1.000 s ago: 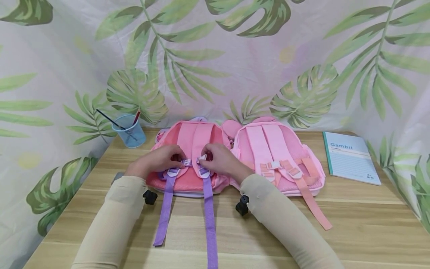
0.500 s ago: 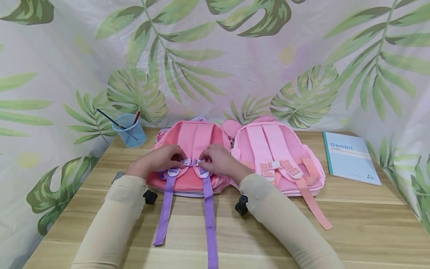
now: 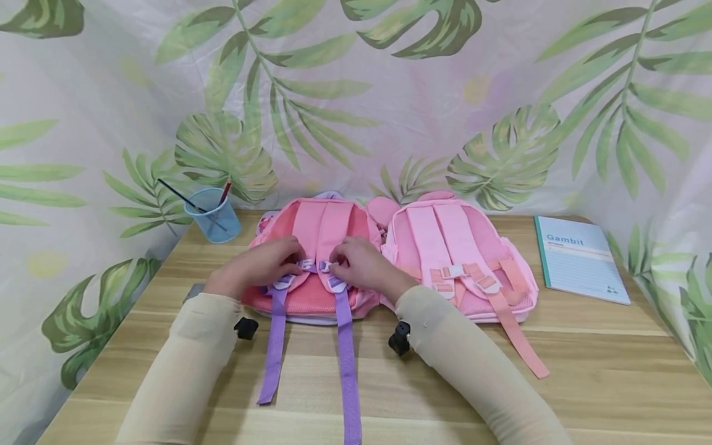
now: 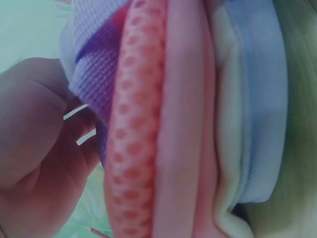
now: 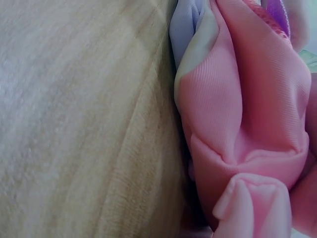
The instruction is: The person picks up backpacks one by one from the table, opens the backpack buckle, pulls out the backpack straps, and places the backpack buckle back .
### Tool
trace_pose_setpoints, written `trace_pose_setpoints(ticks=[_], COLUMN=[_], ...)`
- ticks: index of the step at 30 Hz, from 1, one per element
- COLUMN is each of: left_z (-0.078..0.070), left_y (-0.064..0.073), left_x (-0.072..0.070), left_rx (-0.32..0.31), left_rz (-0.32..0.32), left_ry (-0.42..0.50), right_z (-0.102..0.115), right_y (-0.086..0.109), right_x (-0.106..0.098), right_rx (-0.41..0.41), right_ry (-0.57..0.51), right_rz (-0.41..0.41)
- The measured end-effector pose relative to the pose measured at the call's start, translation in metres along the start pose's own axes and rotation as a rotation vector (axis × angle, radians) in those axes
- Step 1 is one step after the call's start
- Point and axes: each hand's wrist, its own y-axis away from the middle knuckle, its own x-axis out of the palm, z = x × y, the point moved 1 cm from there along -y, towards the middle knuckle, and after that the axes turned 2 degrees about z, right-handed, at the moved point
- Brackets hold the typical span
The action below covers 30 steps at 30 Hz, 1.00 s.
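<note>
A coral-pink backpack (image 3: 311, 304) lies with its shoulder straps facing up. My left hand (image 3: 266, 264) pinches a white plastic buckle half (image 3: 305, 264) on its purple webbing, by the left strap. By the right strap, my right hand (image 3: 364, 264) pinches the other white buckle half (image 3: 325, 266). The two halves face each other with a short gap of purple webbing between. Below them, two purple strap tails (image 3: 347, 371) hang onto the table. In the left wrist view, purple webbing (image 4: 96, 74) hides my left fingertips. The bag's pink side (image 5: 213, 114) fills much of the right wrist view.
A light-pink backpack (image 3: 406, 238) with a fastened white buckle (image 3: 455, 271) lies close on the right. A blue mesh pen cup (image 3: 219, 225) stands back left on the wooden table (image 3: 445, 395). A notebook (image 3: 581, 259) lies at the right.
My right hand has lowered its buckle half from a raised tilt and brought it left, closer to the other half. The left hand has shifted slightly up and left.
</note>
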Motion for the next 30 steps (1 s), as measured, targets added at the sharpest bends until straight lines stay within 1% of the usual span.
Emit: trace_pose_setpoints(ticks=[2,8,11,14,18,20,25,30], left_z=[-0.002,-0.008,-0.008,-0.007,-0.007,-0.007,-0.009,-0.01], left_y=[0.003,0.01,0.012,0.013,0.016,0.018,0.019,0.019], left_x=[-0.002,-0.01,-0.013,-0.015,-0.019,-0.021,-0.025,-0.028], left_rx=[0.008,0.075,0.085,0.063,0.034,0.031,0.048,0.047], left_rz=[-0.025,-0.104,-0.124,-0.133,-0.147,-0.154,-0.16,-0.163], left_ry=[-0.011,-0.065,-0.075,-0.069,-0.061,-0.06,-0.054,-0.028], right_z=[0.0,0.001,0.003,0.006,0.011,0.013,0.019,0.024], right_y=[-0.001,-0.002,-0.003,-0.005,-0.007,-0.009,-0.014,-0.019], right_x=[-0.001,-0.002,-0.003,-0.002,-0.002,-0.002,0.0,0.003], right_rx=[-0.008,-0.009,-0.006,-0.014,-0.019,-0.016,-0.002,0.026], right_ry=[0.006,-0.015,-0.026,-0.026,-0.017,-0.012,-0.007,-0.01], right_rz=[-0.008,-0.042,-0.05,-0.057,-0.045,-0.029,0.012,0.032])
